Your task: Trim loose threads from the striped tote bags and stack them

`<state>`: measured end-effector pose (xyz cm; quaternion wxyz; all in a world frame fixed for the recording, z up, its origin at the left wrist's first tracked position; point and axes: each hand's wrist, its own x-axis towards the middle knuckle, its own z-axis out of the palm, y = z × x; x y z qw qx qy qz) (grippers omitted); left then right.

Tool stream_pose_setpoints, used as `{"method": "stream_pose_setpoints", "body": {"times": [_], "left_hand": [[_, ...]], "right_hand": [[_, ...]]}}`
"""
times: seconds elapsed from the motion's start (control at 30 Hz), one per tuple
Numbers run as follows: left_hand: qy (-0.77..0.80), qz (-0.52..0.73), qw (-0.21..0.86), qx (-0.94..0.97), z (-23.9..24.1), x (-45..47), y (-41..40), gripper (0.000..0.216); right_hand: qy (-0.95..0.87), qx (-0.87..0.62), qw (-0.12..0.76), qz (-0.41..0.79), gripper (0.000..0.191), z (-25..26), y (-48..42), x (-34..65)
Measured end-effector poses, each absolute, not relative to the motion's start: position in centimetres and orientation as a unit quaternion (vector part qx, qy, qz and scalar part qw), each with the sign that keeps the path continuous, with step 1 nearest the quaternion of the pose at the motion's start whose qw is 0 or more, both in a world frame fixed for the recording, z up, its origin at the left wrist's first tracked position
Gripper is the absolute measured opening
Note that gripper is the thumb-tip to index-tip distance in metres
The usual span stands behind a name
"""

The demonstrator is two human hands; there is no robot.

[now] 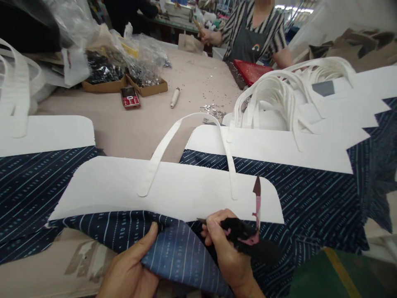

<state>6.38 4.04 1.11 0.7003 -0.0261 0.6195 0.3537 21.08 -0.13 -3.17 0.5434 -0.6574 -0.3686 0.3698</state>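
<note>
The navy cloth (186, 256) lies at the lower middle of the frame, joined along its top to a white panel (108, 182), one flap turned up to show its paler underside. The left hand (130, 265) has its thumb and fingers clamped on that flap; the right hand (228, 252) is closed around a pink-and-black cutting tool (245, 238), its point near the panel's lower edge.

The piece seems well advanced: panel and cloth are together, and a white strap (163, 151) arches from the panel, though how its ends are fixed cannot be told. The raised flap suggests this piece is not finished.

Similar pieces lie at left (46, 132) and right, the latter a stack (279, 149) with straps, their stage unclear.
</note>
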Motion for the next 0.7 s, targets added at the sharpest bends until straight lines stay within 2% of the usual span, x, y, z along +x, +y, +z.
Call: {"method": "stream_pose_setpoints", "body": {"times": [0.23, 0.53, 0.6, 0.7], "left_hand": [[0.623, 0.365, 0.691, -0.024, 1.8, 6.8, 4.4, 0.061], [0.599, 0.362, 0.713, -0.055, 0.0, 6.0, 3.6, 0.056], [0.585, 0.358, 0.726, -0.046, -0.1, 6.0, 3.6, 0.055], [0.562, 0.358, 0.744, -0.035, -0.3, 5.8, 3.3, 0.056]], "right_hand": [[-0.426, -0.667, 0.511, 0.334, 0.03, -3.5, 0.0, 21.3], [-0.505, -0.687, 0.452, 0.262, 0.028, -3.5, 0.4, 21.0], [-0.485, -0.684, 0.471, 0.273, 0.029, -3.6, 0.2, 21.0], [-0.386, -0.655, 0.552, 0.344, 0.034, -4.0, -1.0, 21.3]]}}
